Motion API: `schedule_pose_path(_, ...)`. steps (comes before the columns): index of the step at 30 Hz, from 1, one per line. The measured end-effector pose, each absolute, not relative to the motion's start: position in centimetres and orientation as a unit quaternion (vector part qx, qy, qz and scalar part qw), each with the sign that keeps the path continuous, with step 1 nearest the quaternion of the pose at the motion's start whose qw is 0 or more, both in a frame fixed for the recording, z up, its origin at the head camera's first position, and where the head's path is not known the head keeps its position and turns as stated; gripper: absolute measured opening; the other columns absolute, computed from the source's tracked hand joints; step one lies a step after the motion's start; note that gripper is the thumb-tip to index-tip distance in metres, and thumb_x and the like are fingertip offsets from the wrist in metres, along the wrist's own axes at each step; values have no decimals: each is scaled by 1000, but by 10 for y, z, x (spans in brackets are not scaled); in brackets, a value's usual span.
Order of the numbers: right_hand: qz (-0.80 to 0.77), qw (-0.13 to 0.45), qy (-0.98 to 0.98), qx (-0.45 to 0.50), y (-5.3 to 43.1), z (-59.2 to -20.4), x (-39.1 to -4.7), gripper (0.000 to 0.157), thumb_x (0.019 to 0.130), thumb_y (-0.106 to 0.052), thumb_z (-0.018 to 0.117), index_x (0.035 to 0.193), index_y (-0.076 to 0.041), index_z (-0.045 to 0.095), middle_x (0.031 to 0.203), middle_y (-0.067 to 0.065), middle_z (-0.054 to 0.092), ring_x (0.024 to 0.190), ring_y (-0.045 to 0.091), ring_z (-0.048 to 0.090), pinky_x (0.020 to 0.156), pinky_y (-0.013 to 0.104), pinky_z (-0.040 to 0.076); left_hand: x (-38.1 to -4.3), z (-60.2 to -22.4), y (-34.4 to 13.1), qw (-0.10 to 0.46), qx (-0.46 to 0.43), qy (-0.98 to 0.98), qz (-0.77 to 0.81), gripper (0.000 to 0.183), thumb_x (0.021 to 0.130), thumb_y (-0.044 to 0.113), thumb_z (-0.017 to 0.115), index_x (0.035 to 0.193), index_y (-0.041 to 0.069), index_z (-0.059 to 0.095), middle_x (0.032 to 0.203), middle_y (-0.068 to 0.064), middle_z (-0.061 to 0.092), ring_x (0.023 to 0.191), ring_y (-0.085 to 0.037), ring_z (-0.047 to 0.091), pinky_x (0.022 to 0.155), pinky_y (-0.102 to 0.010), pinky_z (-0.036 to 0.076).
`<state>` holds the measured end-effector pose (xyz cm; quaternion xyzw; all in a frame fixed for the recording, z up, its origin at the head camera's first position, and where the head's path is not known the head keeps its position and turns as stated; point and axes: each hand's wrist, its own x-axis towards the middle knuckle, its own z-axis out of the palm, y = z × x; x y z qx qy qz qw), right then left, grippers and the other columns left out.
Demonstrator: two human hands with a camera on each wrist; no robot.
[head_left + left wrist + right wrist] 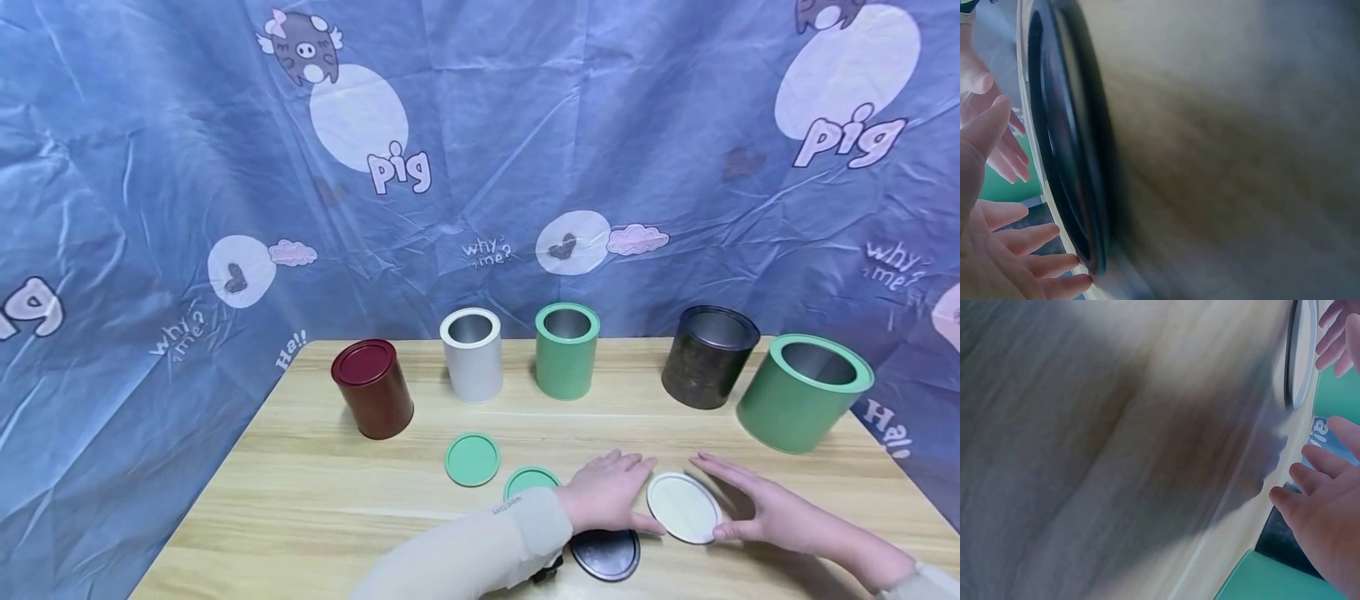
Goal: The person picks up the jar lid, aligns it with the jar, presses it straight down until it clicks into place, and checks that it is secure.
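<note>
A round white lid (684,507) lies on the table between my two hands. My left hand (609,492) is at its left side with extended fingers, partly covering a black lid (609,558). That black lid (1063,131) fills the near part of the left wrist view. On the other side, my right hand (768,510) spreads thumb and fingers around the white lid's right edge. The right thumb is at the rim; whether it touches cannot be told. In the right wrist view, the white lid (1302,353) appears beyond spread fingers. Neither hand grips anything.
Two green lids (472,459) (529,480) lie left of my hands, one partly behind the sleeve. Along the back stand a lidded dark red can (378,408), a white can (476,371), a green can (566,367), a black can (701,371) and a larger green can (791,408).
</note>
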<state>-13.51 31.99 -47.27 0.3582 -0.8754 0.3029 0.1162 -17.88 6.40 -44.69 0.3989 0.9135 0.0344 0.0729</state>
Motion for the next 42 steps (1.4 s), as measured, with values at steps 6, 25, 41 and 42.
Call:
schedule_pose_path(6,311,98,-872,365,321,-473,-134,95,61,-17,87,144,-4,42,151,-33,15,137,-20,12,102,-5,11,-176,-447,66,79,394,915,31,86,81,70,59,150,26,34,151,6,41,139,-18,39,111,-31,37)
schedule_pose_path(25,297,108,-869,381,324,-486,-131,93,60,-22,87,141,-4,46,154,-30,13,139,-18,7,102,-5,8,-169,-448,76,73,369,926,-30,83,77,74,60,146,33,39,151,10,38,140,-17,37,109,-31,38)
schedule_pose_path(41,295,125,-868,379,322,-492,-133,84,58,-18,87,134,-6,53,155,-28,15,141,-16,7,103,-4,9,-171,-450,77,61,373,926,-28,73,78,71,62,138,35,47,149,9,41,139,-21,39,108,-33,39)
schedule_pose_path(42,294,127,-869,378,322,-492,-133,83,58,-18,87,133,-6,53,155,-28,15,140,-16,7,103,-4,9,-171,-450,77,60,373,926,-27,71,78,71,62,137,35,49,149,9,41,138,-21,39,108,-33,40)
